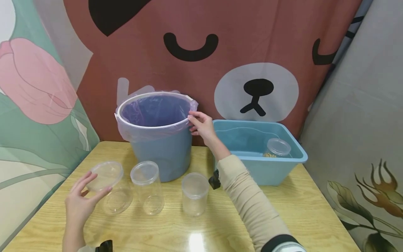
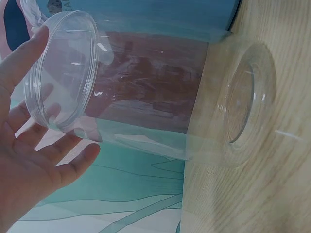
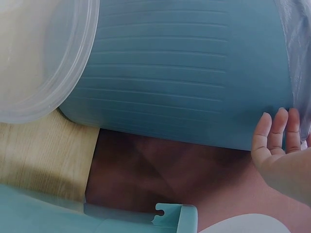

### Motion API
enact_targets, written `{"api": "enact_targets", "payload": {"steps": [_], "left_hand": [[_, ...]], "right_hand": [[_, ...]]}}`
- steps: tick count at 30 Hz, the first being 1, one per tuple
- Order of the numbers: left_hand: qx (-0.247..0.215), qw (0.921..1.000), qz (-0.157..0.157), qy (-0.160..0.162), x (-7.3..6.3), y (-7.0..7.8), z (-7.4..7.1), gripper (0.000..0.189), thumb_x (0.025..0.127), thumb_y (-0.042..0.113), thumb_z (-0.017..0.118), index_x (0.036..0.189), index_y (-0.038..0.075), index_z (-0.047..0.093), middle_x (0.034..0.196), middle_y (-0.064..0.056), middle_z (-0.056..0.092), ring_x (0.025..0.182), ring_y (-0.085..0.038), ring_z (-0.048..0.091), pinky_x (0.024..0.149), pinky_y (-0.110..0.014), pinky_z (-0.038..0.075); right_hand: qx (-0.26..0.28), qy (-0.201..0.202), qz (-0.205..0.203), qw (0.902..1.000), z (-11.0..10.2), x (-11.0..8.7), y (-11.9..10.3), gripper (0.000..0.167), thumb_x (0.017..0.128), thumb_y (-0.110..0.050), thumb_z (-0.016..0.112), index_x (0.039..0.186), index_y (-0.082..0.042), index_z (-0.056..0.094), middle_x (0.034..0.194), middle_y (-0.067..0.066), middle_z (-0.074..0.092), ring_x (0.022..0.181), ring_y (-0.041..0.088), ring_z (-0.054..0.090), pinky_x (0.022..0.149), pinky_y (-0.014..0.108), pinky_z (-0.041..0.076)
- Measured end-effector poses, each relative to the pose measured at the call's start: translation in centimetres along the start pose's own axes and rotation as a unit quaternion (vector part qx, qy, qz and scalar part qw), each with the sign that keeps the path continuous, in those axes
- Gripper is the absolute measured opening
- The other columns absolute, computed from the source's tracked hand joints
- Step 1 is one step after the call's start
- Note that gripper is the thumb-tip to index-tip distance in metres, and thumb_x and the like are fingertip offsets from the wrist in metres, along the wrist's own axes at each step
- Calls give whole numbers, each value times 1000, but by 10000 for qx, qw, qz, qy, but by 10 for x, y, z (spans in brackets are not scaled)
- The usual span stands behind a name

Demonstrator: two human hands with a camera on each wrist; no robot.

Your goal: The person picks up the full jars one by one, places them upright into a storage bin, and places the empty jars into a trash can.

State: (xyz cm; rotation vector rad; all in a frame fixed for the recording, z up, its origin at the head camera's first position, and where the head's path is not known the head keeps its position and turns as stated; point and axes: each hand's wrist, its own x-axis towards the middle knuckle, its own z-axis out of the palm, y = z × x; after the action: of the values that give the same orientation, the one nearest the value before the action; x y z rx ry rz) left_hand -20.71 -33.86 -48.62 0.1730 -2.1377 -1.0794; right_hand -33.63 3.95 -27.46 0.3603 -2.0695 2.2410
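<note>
My left hand [image 1: 80,199] is at the lid [image 1: 106,176] of the largest clear plastic jar [image 1: 118,199], thumb and fingers spread beside its rim. In the left wrist view, fingers show through the clear lid [image 2: 65,68]. My right hand [image 1: 203,127] pinches the purple trash bag [image 1: 194,105] at the right rim of the blue trash can [image 1: 160,154]. The bag lines the can and folds over its white ring. In the right wrist view, the fingers [image 3: 277,131] curl beside the can wall [image 3: 160,73], with thumb and index mostly hidden.
A tall lidded jar [image 1: 148,189] and a shorter lidded jar [image 1: 195,194] stand in front of the can on the wooden table [image 1: 170,234]. At the right, a light blue bin [image 1: 248,171] holds a small lidded jar [image 1: 278,147] with tan bits. A bear-print curtain [image 1: 245,42] hangs behind.
</note>
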Motion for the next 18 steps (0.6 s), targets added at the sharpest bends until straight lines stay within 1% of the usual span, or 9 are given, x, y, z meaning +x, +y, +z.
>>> {"api": "enact_targets", "payload": {"steps": [1, 2, 3, 6, 7, 9, 13, 14, 18], "left_hand": [[21, 9999, -93, -44, -1, 8, -1, 66, 57, 22, 85, 118, 23, 60, 131, 12, 45, 117, -1, 37, 76, -9, 37], [-7, 9998, -200, -79, -2, 22, -4, 65, 58, 20, 85, 118, 20, 60, 131, 10, 45, 117, -2, 37, 76, -9, 37], [39, 9997, -217, -49, -3, 32, -5, 65, 58, 20, 85, 118, 20, 61, 131, 11, 45, 115, 0, 37, 72, -4, 34], [-81, 9983, -565, -114, -10, 84, -15, 62, 61, 13, 83, 117, 7, 60, 131, 5, 46, 114, 0, 37, 74, -4, 34], [-148, 9977, -656, -126, -12, 96, -18, 60, 61, 11, 82, 116, 3, 59, 131, 2, 46, 115, -2, 37, 77, -5, 34], [-335, 9983, -480, -15, -13, 91, -16, 59, 61, 10, 82, 115, 4, 60, 130, 3, 48, 116, -1, 38, 80, -5, 34], [-603, 9975, -263, 252, -11, 59, -8, 59, 58, 10, 84, 113, 12, 63, 127, 5, 50, 120, -6, 38, 88, -7, 31], [-585, 9975, -255, 299, -11, 57, -7, 60, 57, 10, 85, 113, 12, 63, 126, 5, 51, 120, -7, 38, 89, -8, 30], [-420, 9966, -592, 380, -13, 87, -12, 60, 55, 7, 85, 111, 3, 63, 124, -2, 52, 121, -13, 40, 96, -15, 27]], "right_hand": [[6, 8, 3, 10000, 0, 0, 0, 27, 86, -13, 61, 111, -4, 61, 68, 3, 56, 51, 15, 52, 48, 25, 47], [15, 13, 3, 10000, 0, 0, 0, 27, 86, -14, 61, 111, -4, 62, 68, 3, 56, 51, 15, 52, 48, 25, 47], [15, 22, 3, 10000, 0, 0, 0, 27, 86, -14, 61, 111, -5, 62, 68, 3, 56, 51, 15, 52, 48, 25, 47], [36, 31, 25, 10000, -1, 1, 1, 27, 85, -14, 62, 111, -5, 62, 68, 3, 56, 51, 15, 52, 48, 26, 47], [33, 31, 40, 10000, -1, 1, 1, 27, 85, -14, 62, 111, -5, 62, 68, 3, 56, 51, 15, 52, 48, 26, 47], [34, 40, 64, 10000, -1, 0, 1, 27, 85, -14, 62, 111, -6, 62, 68, 3, 56, 51, 15, 52, 48, 26, 48], [59, 26, 98, 9999, -1, 0, 0, 27, 85, -14, 61, 111, -5, 62, 66, 2, 56, 50, 15, 52, 48, 26, 47], [61, 22, 97, 9999, -1, -1, 0, 27, 86, -14, 61, 111, -5, 62, 66, 2, 56, 50, 15, 51, 48, 26, 47], [72, 28, 96, 9999, -1, -1, 0, 27, 86, -14, 61, 112, -6, 62, 65, 2, 56, 49, 15, 51, 48, 26, 47]]}}
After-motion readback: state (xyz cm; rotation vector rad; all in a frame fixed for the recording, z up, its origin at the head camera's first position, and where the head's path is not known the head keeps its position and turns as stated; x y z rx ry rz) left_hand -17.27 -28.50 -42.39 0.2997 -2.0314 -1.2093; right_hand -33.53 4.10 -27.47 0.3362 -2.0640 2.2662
